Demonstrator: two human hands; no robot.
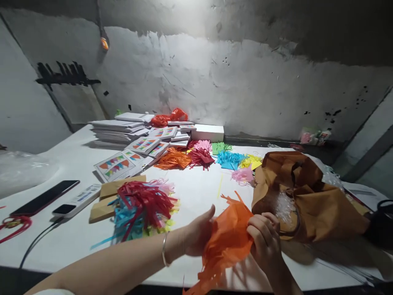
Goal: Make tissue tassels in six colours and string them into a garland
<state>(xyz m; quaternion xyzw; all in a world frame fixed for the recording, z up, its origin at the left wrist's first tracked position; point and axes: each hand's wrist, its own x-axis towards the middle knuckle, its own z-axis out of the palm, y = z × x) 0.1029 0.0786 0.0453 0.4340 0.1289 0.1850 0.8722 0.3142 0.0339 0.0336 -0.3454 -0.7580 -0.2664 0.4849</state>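
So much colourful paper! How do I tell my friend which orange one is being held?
Find the white table, then the brown bag on its right. Just left of the bag, at the near edge, the left hand and right hand grip the orange fringed paper. The other orange bundle lies far back, untouched.

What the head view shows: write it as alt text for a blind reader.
A left hand and right hand grip orange fringed paper over a white table; a multicoloured fringe pile lies left, a brown bag right.
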